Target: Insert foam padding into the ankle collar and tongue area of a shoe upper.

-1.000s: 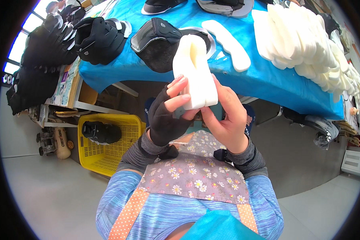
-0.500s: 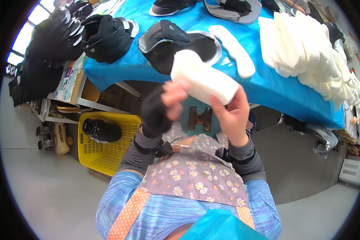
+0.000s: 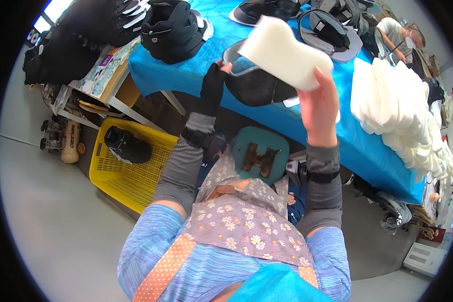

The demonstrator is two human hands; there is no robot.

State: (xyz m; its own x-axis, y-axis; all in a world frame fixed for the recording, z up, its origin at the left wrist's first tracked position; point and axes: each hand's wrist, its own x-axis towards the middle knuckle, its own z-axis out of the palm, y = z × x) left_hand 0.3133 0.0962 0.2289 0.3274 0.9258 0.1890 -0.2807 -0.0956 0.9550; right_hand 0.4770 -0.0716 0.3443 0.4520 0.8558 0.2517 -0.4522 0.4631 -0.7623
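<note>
Head view, from left to right: a yellow basket [image 3: 103, 178] sits low beside the desk [image 3: 158, 80], which is covered in blue, and a dark lined shoe [image 3: 168, 38] stands near that end of the desk. Next comes the left hand [image 3: 212, 91], in a black glove with bare fingertips; its fingers meet the left edge of the black boot [image 3: 256, 93] at the grey rim of the opening, though whether they pinch that rim or only rest on it I cannot tell. The boot lies at the near side of the desk, just right of these fingers, its opening partly visible at its upper left. Over it hangs the white foam [image 3: 284, 53], which hides much of the boot; whether the two touch is not clear. The foam's long axis slants from upper left down to lower right, so its free end lies above and to the right of the left fingers, near the boot's opening. At its lower right end the right hand [image 3: 320, 110] holds it, thumb on the near face and the other fingers mostly hidden behind. Thus the left hand is the nearer one to the opening, while the right has the foam. Farther right, a pile of white pads [image 3: 387, 100] leans along the desk.
</note>
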